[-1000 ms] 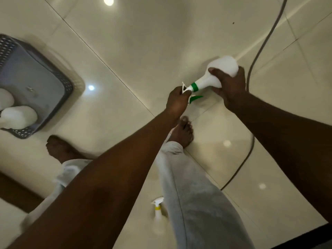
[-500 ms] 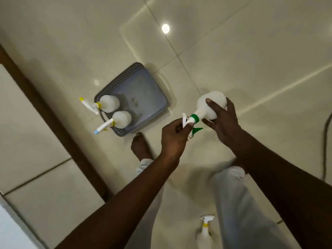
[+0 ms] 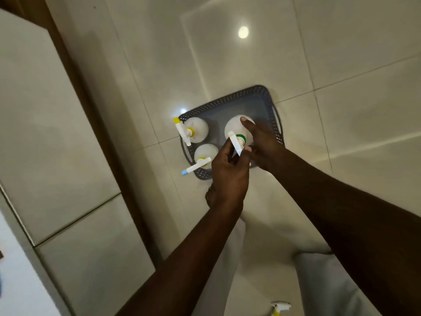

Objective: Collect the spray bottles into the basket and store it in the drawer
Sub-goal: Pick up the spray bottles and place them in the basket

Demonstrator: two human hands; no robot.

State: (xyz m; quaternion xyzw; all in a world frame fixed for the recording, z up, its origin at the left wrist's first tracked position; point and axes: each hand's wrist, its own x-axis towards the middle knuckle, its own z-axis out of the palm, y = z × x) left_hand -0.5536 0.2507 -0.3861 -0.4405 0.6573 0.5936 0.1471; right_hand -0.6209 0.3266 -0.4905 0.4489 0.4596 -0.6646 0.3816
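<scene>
A grey perforated basket (image 3: pixel 230 101) stands on the tiled floor. Two white spray bottles stand in its left half, one with a yellow nozzle tip (image 3: pixel 196 130) and one with a blue tip (image 3: pixel 205 153). Over the basket's right half I hold a white bottle with a green collar (image 3: pixel 234 130), nozzle end up. My left hand (image 3: pixel 227 174) pinches its white spray head. My right hand (image 3: pixel 262 144) grips the bottle's body from the right. I cannot tell whether the bottle touches the basket floor.
A pale cabinet front (image 3: pixel 45 133) with a brown edge runs down the left. Another spray bottle with a yellow collar (image 3: pixel 279 307) lies on the floor at the bottom edge. My bare foot (image 3: pixel 210 197) stands just before the basket.
Both hands carried the green-collared bottle from right of the basket to above its right half and turned it upright. The view swung toward the basket.
</scene>
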